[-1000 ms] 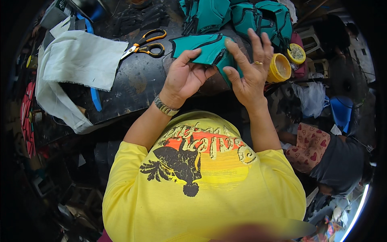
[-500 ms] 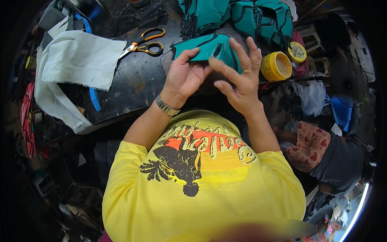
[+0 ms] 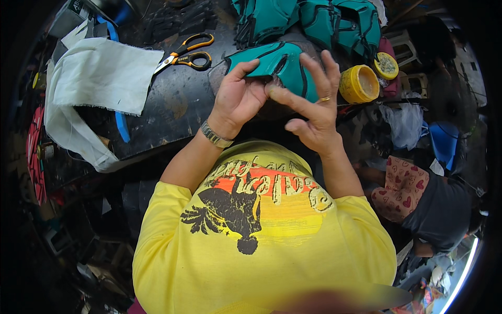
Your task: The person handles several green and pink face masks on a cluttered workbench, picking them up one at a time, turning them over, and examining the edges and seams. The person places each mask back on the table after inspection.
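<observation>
Panel (image 3: pixel 293 64), teal, black-trimmed: held over dark table (image 3: pixel 157 123), mostly beyond fingertips, long axis left to right, dipping rightward. Left hand (image 3: pixel 239 97), nearer: thumb above, pinching near edge. Right hand (image 3: pixel 318 112): fingers spread, nothing visibly gripped; index tip beside left fingertips.

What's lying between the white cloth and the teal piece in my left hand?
In the head view, open orange-and-black-handled scissors lie between the white cloth and the teal piece.
</observation>
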The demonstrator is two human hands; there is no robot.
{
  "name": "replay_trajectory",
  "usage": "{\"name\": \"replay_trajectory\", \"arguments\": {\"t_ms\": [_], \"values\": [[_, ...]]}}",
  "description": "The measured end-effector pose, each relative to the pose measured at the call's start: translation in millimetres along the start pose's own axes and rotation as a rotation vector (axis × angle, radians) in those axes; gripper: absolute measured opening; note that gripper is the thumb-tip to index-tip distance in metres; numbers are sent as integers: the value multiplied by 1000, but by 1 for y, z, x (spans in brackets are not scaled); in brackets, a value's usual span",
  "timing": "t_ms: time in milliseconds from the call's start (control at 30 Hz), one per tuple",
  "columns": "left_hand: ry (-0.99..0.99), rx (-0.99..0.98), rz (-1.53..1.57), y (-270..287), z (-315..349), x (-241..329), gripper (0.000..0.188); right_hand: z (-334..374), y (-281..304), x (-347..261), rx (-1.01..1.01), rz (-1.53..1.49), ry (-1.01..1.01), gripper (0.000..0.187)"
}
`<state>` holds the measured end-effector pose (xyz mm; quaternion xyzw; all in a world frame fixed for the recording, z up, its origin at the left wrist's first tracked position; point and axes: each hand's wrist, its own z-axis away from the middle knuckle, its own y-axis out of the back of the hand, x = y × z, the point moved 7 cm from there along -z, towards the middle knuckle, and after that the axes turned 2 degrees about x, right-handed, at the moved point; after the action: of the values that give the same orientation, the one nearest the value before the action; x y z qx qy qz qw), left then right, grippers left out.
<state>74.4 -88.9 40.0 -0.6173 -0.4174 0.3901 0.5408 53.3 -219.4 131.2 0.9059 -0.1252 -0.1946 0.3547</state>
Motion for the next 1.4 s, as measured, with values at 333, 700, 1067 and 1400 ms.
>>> {"name": "replay_trajectory", "arguments": {"t_ms": [333, 700, 1067, 1400], "values": [[-89, -10, 33, -2, 2, 13, 41, 5, 6, 6, -146, 121, -102, 61], [-164, 65, -242, -22, 35, 43, 40, 79, 92, 155, 90, 268, -879, 114], [-128, 164, -381, -29, 33, 23, 46, -8, 60, 72, 126, -78, -430, 133], [-281, 282, -319, -34, 16, 27, 45, -45, -18, 32, 5, -522, -319, 125]]}}
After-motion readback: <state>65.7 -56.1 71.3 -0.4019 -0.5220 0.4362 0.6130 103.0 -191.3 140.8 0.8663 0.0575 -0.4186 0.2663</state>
